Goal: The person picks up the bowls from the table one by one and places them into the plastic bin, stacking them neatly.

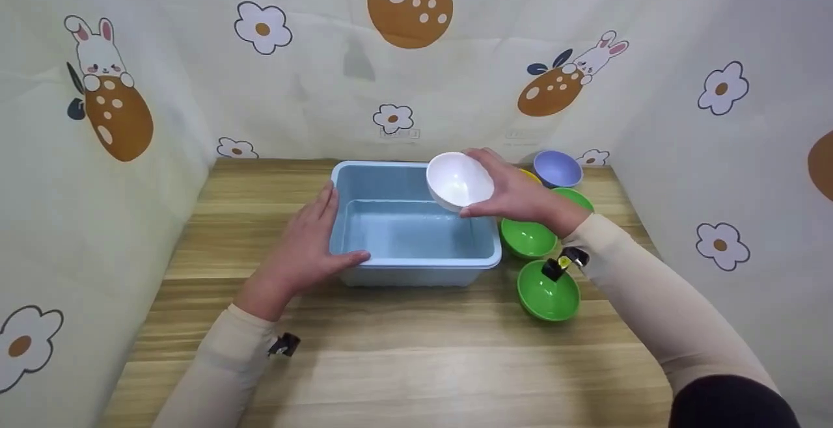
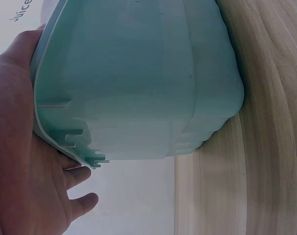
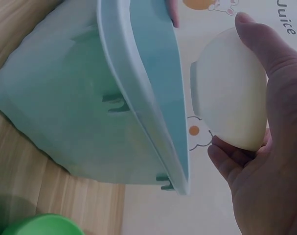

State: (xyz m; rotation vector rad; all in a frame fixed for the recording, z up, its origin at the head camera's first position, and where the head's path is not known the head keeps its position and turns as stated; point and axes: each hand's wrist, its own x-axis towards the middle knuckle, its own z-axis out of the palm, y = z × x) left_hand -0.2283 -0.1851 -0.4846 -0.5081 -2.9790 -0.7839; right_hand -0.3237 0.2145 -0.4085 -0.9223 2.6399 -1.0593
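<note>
My right hand (image 1: 511, 187) grips a white bowl (image 1: 455, 181) by its side, thumb at one edge and fingers at the other. The bowl is held tilted above the back right part of a light blue plastic basin (image 1: 416, 263), its hollow facing me. In the right wrist view the bowl (image 3: 231, 93) shows its outside and foot, apart from the basin's rim (image 3: 143, 105). My left hand (image 1: 302, 249) rests on the basin's left front corner, fingers extended along the left rim and thumb over the front rim. The left wrist view shows the basin's outer wall (image 2: 128, 83).
Right of the basin stand several bowls: a green bowl (image 1: 548, 291) in front, another green bowl (image 1: 528, 239) close to the basin, and a purple bowl (image 1: 558, 168) at the back. A third green bowl (image 1: 574, 198) and a yellow bowl (image 1: 530, 175) are partly hidden by my right hand.
</note>
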